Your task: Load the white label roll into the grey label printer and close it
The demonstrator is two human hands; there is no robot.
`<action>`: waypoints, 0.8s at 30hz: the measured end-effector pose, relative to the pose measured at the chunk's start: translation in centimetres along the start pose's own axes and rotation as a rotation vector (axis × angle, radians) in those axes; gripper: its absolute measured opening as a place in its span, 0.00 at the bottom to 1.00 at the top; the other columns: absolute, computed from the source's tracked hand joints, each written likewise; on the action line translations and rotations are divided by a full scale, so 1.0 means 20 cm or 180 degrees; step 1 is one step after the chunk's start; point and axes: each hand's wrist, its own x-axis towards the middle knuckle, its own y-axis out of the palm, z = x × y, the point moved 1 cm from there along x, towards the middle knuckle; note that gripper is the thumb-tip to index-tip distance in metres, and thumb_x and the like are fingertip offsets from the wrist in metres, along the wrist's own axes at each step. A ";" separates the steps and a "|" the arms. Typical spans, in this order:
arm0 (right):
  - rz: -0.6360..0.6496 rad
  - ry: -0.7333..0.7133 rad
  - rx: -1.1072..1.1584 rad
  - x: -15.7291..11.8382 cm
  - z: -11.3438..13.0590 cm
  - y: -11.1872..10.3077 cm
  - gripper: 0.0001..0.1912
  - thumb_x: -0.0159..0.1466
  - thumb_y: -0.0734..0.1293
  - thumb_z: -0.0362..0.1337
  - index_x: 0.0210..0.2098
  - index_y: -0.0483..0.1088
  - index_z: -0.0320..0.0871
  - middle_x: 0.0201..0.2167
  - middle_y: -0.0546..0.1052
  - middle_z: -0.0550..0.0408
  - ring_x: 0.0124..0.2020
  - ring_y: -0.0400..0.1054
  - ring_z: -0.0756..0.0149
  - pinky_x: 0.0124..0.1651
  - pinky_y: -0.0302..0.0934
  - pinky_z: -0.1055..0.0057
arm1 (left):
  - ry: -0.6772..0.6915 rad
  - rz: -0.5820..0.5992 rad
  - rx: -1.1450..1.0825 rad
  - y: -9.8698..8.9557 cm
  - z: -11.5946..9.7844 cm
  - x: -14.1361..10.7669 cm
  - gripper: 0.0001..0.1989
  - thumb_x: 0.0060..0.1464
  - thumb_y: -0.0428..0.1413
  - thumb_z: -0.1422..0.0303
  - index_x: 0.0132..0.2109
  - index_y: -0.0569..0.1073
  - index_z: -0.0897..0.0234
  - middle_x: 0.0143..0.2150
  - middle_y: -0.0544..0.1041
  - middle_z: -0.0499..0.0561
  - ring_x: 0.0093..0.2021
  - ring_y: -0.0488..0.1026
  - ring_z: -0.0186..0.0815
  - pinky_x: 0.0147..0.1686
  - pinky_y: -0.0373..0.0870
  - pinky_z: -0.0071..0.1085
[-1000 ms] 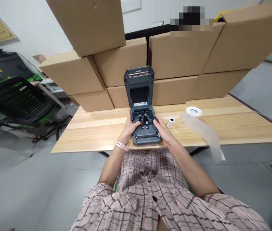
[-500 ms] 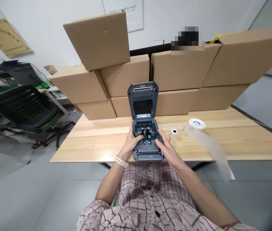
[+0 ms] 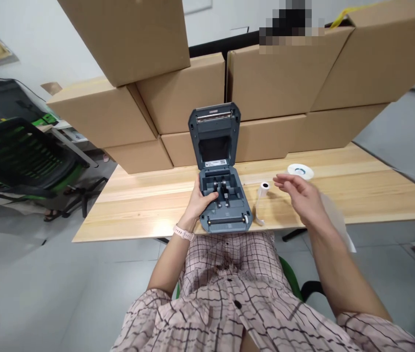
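A dark grey label printer stands at the table's front edge with its lid raised, showing the roll holders inside. My left hand grips its left side, the thumb over the inner edge. My right hand is off the printer, in the air to the right, fingers stretched forward and nothing seen in them. It is between a small white paper roll with a hanging loose end and a larger white label roll. The hand and forearm partly hide the large roll's unwound strip.
Stacked cardboard boxes line the back of the wooden table. Behind them part of a person's head shows, blurred out. A black and green office chair stands on the floor to the left.
My right hand has let go of the printer's right side and moved right toward the large label roll. My left hand keeps its hold. The camera view has tilted down a little.
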 end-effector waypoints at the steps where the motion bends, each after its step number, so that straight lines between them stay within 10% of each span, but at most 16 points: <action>1: -0.0054 0.0019 -0.0200 0.00 -0.04 -0.02 0.20 0.65 0.71 0.56 0.47 0.79 0.48 0.51 0.84 0.47 0.54 0.80 0.50 0.67 0.66 0.39 | 0.0008 0.0005 0.0003 0.00 0.00 0.00 0.48 0.43 0.71 0.66 0.70 0.63 0.61 0.66 0.76 0.58 0.65 0.74 0.45 0.68 0.68 0.42; 10: -0.0630 -0.0467 -0.0742 -0.16 0.03 -0.14 0.13 0.69 0.68 0.46 0.45 0.81 0.48 0.44 0.85 0.50 0.45 0.82 0.56 0.57 0.75 0.50 | -0.0025 -0.0078 0.0208 -0.03 0.03 0.02 0.54 0.45 0.73 0.66 0.75 0.58 0.56 0.69 0.73 0.58 0.69 0.71 0.47 0.69 0.67 0.44; 15: -0.1257 -0.0674 -0.0242 0.03 0.03 -0.44 0.10 0.68 0.70 0.34 0.48 0.80 0.44 0.43 0.84 0.46 0.41 0.80 0.63 0.56 0.73 0.56 | -0.0010 -0.0045 0.0518 -0.08 0.01 0.03 0.54 0.45 0.71 0.70 0.76 0.58 0.58 0.65 0.77 0.58 0.66 0.73 0.46 0.69 0.67 0.43; 19: -0.0493 0.0607 0.0102 0.28 -0.13 -0.65 0.27 0.53 0.74 0.16 0.49 0.78 0.44 0.54 0.82 0.40 0.52 0.79 0.64 0.58 0.69 0.62 | -0.0409 0.0200 0.0534 -0.18 -0.01 0.05 0.62 0.45 0.67 0.74 0.81 0.43 0.58 0.52 0.83 0.54 0.50 0.79 0.38 0.60 0.75 0.42; 24: 0.0448 0.1090 0.0313 0.37 -0.24 -0.54 0.34 0.50 0.80 0.26 0.56 0.76 0.46 0.61 0.78 0.35 0.50 0.79 0.61 0.44 0.71 0.66 | -0.0499 0.0469 0.0349 -0.26 -0.02 0.06 0.63 0.45 0.66 0.76 0.81 0.41 0.56 0.50 0.82 0.52 0.45 0.79 0.33 0.54 0.76 0.34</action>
